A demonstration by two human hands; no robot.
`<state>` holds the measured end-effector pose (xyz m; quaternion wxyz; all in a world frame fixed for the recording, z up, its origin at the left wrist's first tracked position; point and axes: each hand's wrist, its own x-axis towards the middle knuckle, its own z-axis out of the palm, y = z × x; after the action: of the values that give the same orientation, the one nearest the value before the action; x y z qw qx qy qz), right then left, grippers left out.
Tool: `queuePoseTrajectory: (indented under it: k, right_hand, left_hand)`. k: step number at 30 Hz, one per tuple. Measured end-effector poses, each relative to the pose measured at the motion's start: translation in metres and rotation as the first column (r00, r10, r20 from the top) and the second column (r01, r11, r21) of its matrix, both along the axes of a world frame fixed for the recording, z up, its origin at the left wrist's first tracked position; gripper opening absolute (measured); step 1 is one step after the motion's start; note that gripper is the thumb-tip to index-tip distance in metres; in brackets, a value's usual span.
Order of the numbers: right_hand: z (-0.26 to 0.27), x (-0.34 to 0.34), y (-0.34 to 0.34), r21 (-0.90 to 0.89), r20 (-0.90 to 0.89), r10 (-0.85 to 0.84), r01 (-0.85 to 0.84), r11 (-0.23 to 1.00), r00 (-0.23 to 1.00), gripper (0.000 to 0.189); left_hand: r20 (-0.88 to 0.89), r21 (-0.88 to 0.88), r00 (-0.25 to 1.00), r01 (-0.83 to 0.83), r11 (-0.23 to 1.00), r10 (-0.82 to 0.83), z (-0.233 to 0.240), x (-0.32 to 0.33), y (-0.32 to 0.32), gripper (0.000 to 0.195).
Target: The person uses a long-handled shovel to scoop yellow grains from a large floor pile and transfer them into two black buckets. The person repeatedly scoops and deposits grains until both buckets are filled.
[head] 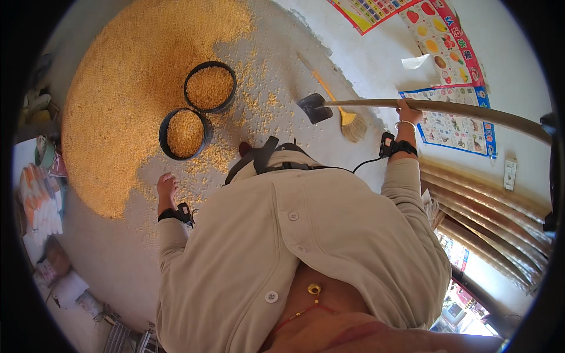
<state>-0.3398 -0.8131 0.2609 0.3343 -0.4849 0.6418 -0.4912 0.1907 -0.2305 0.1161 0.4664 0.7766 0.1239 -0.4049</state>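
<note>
My right hand is closed around the long wooden handle of a shovel, whose dark blade points left, near the wall. My left hand hangs low at my side with its fingers curled; nothing shows in it. Above it in the view stand two black buckets, one nearer and one farther, both filled with corn kernels. The buckets touch or nearly touch, at the edge of a large spread pile of yellow corn kernels on the concrete floor.
A broom lies by the wall near the shovel blade. Loose kernels are scattered around the buckets. Sacks and bundled bags line the left side. Posters hang on the right wall, above long rolled or corrugated sheets.
</note>
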Motion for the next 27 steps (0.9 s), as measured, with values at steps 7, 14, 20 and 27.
queuePoseTrajectory:
  k: [7, 14, 20, 27]
  right_hand:
    - [-0.053, -0.02, -0.141, 0.092, -0.499, -0.124, 0.195, 0.976, 0.858, 0.047]
    - [-0.065, -0.052, -0.23, 0.108, -0.383, -0.309, 0.374, 0.921, 0.871, 0.048]
    - [-0.064, -0.036, -0.243, 0.208, 0.103, -0.347, 0.321, 0.924, 0.932, 0.031]
    - [-0.114, -0.01, -0.229, 0.677, 0.249, -0.573, 0.282, 0.679, 0.781, 0.015]
  left_hand:
    - [0.151, 0.072, 0.989, -0.01, 0.997, -0.001, 0.027, 0.007, -0.045, 0.03]
    - [0.011, 0.128, 0.997, -0.078, 0.989, 0.077, 0.008, -0.126, 0.022, 0.031]
    - [0.121, 0.441, 0.826, 0.451, 0.776, -0.55, -0.06, -0.223, 0.109, 0.03]
    - [0.025, 0.211, 0.978, 0.196, 0.958, -0.206, -0.025, -0.225, 0.011, 0.029]
